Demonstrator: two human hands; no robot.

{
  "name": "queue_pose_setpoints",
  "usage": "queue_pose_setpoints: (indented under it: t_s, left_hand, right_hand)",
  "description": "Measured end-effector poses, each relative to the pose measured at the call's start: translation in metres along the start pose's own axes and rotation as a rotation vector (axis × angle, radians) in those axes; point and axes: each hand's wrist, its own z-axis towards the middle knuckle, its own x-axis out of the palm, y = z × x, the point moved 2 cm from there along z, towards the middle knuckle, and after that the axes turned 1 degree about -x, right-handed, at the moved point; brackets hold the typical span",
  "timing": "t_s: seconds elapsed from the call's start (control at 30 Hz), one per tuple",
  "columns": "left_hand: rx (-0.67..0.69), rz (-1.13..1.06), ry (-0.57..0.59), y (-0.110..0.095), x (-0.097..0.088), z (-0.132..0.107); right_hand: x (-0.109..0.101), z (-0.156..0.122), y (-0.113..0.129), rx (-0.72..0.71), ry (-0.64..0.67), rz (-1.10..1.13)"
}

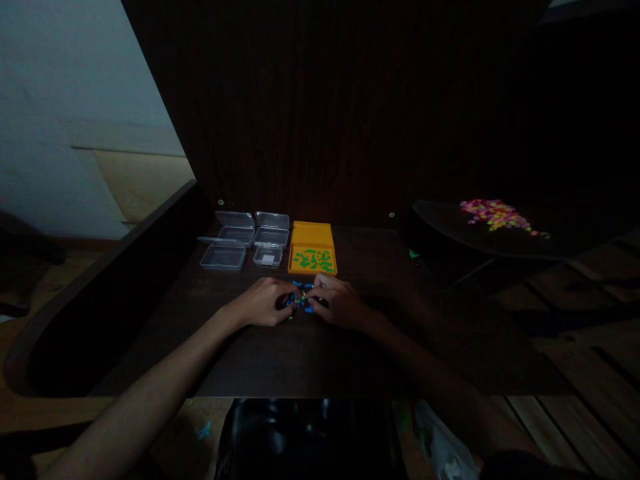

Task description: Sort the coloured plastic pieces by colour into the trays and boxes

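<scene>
Both my hands meet over a small pile of tiny blue and green plastic pieces (pixel 301 301) on the dark tabletop. My left hand (pixel 267 301) reaches in from the left, its thumb and forefinger curved but apart at the pile's edge. From the right comes my right hand (pixel 340 303), thumb and fingers also bent and parted, tips among the pieces. Whether a single piece touches a fingertip is too small and dim to tell. Just behind the hands lies an open yellow box (pixel 311 234), its tray scattered with green pieces (pixel 314 259).
Clear plastic boxes with raised lids stand left of the yellow one, including a front-left box (pixel 223 257) and a smaller box (pixel 267 256) with a white label. Pink, red and yellow pieces (pixel 497 215) lie heaped on a dark surface at right. A dark panel rises behind.
</scene>
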Motion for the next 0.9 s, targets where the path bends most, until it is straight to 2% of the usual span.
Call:
queue_pose_setpoints:
  t_s: [0.13, 0.5, 0.9]
  left_hand:
    - [0.016, 0.023, 0.021, 0.0011, 0.0026, 0.0001]
    - [-0.048, 0.085, 0.015, -0.0016, 0.0022, 0.0015]
    - [-0.138, 0.126, 0.019, -0.0001, 0.0028, 0.0039]
  right_hand:
    - [-0.0005, 0.0003, -0.0013, 0.007, 0.016, -0.009]
    - [0.0003, -0.0002, -0.0038, 0.048, -0.001, -0.023]
    - [-0.0007, 0.0004, 0.0013, 0.076, 0.05, 0.014]
